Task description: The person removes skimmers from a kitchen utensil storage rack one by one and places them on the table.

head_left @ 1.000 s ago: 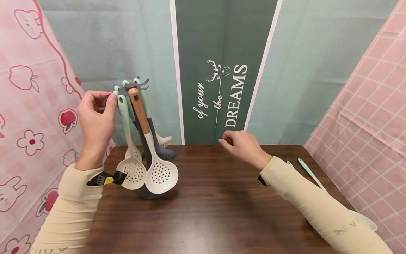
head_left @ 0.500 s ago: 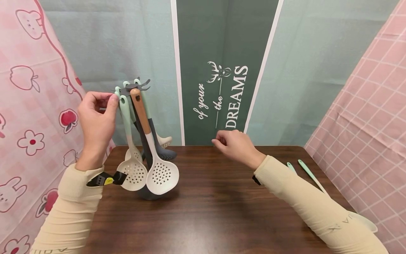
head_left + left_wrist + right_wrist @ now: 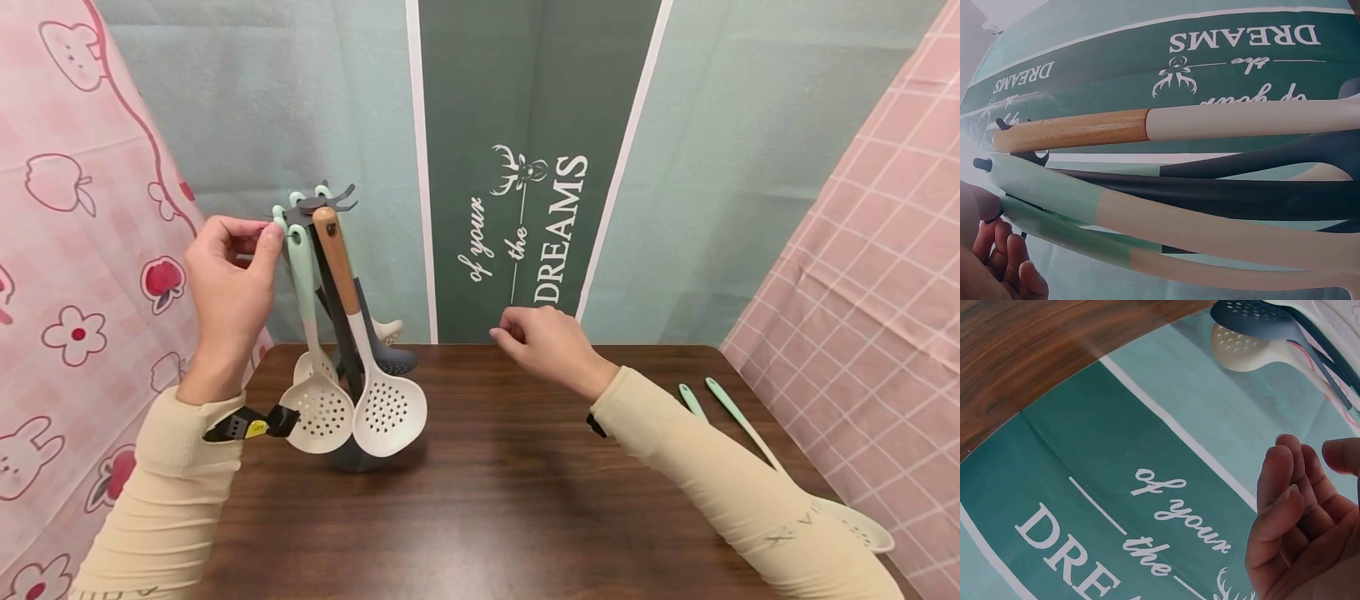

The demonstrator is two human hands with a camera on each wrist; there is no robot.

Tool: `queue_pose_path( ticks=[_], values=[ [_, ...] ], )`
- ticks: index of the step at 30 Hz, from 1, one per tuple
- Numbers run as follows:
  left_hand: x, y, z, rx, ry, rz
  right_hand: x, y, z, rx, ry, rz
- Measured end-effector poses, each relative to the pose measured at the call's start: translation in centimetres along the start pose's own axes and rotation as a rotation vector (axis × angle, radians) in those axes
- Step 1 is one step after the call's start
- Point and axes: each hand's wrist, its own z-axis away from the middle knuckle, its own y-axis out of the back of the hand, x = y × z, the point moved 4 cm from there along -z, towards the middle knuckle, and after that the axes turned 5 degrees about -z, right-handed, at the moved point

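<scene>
Dark grey utensil rack [image 3: 313, 203] stands on the left part of the brown wooden surface [image 3: 487, 517]. Utensils hang from it by the holes in their handle ends, so heads dangle down around the pole. Wooden-handled skimmer [image 3: 363, 337] hangs at the front, mint-handled skimmer [image 3: 311, 332] just beside it, to its left.

Left hand [image 3: 232, 275]: thumb and index finger pinch a dark prong tip at the rack's left edge, right by a mint handle end. Looks like it's for steadying the rack or stopping that handle slipping off; exact contact partly hidden by the thumb.

Right hand [image 3: 551, 346]: fingers loosely curled, thumb apart, nothing held, up in the air well apart from the rack. Probably kept there to avoid knocking the hanging pieces.

Prongs [image 3: 347, 197] on the rack's right side show bare. Right side of surface: two mint handles [image 3: 738, 415], partly hidden by the right sleeve [image 3: 705, 471]; a white perforated head [image 3: 862, 527] shows past it. Presumably lying there because they're off the rack.
</scene>
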Motion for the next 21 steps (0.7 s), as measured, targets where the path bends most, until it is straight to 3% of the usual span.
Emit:
queue_pose_path(
  ticks=[21],
  values=[
    [0.3, 0.0, 0.2, -0.014, -0.001, -0.007, -2.5, -2.0, -0.8, -0.035, 0.056, -0.072]
  ],
)
